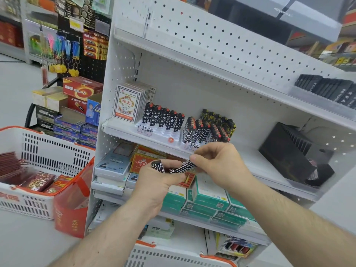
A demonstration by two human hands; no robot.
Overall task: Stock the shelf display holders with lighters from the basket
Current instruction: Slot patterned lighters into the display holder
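In front of the middle shelf point(256, 160), the left hand point(156, 182) is curled around a small bunch of lighters point(159, 166) with a black-and-white circuit pattern, acting as a reserve so that the other hand can work one piece at a time. The right hand point(215, 162) pinches a single lighter point(184, 166) of the same pattern between thumb and fingertips, drawing it off the bunch; it lies nearly level, so it would probably need turning upright before it can drop into a slot. The likely target is the right holder point(192, 145), which stands at the shelf's front edge just above the hands and already carries rows of circuit-pattern lighters point(194, 130), with yellow-patterned ones point(221, 118) in the rows behind. The left holder point(158, 132), nearer the shelf's left end, has star-pattern lighters point(163, 116) only along its back row, its front slots showing bare, so sorting by pattern seems to be the reason for choosing the right one. A white basket with orange rim point(48, 151) rests to the left, holding red packets; another basket's rim point(173, 255) shows at the bottom, close below the arms, within easy reach for refills.
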